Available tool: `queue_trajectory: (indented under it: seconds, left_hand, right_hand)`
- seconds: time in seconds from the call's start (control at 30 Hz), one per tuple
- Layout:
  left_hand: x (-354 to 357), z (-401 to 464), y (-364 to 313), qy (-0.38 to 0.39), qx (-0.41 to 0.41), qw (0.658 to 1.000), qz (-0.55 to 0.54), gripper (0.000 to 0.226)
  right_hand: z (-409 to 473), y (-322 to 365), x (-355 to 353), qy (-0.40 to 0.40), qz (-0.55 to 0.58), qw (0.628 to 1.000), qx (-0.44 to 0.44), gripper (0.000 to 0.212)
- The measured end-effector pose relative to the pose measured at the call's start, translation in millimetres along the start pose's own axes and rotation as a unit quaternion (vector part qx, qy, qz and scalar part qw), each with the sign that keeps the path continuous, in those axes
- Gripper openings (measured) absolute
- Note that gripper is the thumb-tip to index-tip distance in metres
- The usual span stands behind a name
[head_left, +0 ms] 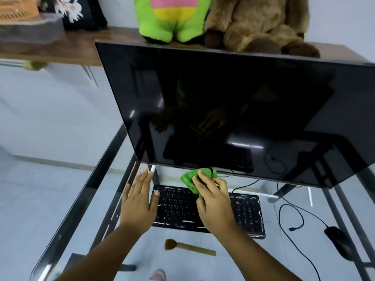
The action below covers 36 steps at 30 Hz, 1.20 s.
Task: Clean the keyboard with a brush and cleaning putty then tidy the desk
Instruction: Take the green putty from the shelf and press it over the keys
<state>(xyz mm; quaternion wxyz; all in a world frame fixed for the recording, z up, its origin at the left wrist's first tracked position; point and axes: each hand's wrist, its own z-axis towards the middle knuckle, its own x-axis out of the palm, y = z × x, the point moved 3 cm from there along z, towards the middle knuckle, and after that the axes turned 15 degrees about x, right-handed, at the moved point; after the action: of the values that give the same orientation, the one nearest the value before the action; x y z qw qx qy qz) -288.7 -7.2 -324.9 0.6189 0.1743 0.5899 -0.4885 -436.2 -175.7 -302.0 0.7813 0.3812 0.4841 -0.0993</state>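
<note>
A black keyboard (180, 207) lies on the glass desk (85, 201) below the monitor. My left hand (139, 201) lies flat with straight fingers at the keyboard's left end. My right hand (215, 201) is over the keyboard's upper middle, its fingers on a lump of green cleaning putty (190, 180) at the keyboard's top edge. A brush (188, 247) with a wooden handle and brown bristles lies on the glass in front of the keyboard, near me.
A large dark monitor (233, 110) stands close behind the keyboard. A black mouse (337, 239) with its cable lies at the right. A loose cable end (292, 228) lies between them. Plush toys (255, 21) sit on a shelf behind the monitor.
</note>
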Motion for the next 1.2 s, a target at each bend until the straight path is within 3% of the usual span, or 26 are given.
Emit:
queue_trajectory:
  seconds: [0.23,0.4,0.63,0.73,0.9,1.13,1.2]
  left_hand:
    - [31.3,-26.3,35.9,0.124,-0.05,0.991,-0.01,0.076]
    - [38.8,-28.2,59.8,0.198,-0.049,0.979,-0.018,0.07]
    - [54.6,-18.8,66.7,0.244,-0.025,0.968,-0.052,0.082]
    - [61.1,-17.1,71.1,0.259,-0.017,0.963,-0.066,0.1]
    - [62.2,-19.9,79.3,0.281,0.025,0.957,-0.062,0.129]
    - [64.7,-24.5,96.8,0.312,0.076,0.946,-0.05,0.132]
    - [65.1,-25.1,98.3,0.309,0.082,0.946,-0.05,0.131]
  right_hand:
    - [2.7,-22.5,61.0,0.107,-0.073,0.99,0.053,0.047]
    - [1.3,-22.7,85.4,0.171,-0.12,0.973,0.096,0.053]
    - [4.9,-13.5,93.3,0.168,-0.156,0.963,0.141,0.055]
    - [18.6,-2.0,99.8,0.186,-0.151,0.959,0.153,0.054]
    - [26.3,23.4,112.6,0.24,-0.146,0.955,0.093,0.065]
    - [25.0,14.1,109.2,0.203,-0.171,0.948,0.176,0.057]
    - [30.2,27.4,117.0,0.212,-0.161,0.95,0.161,0.059]
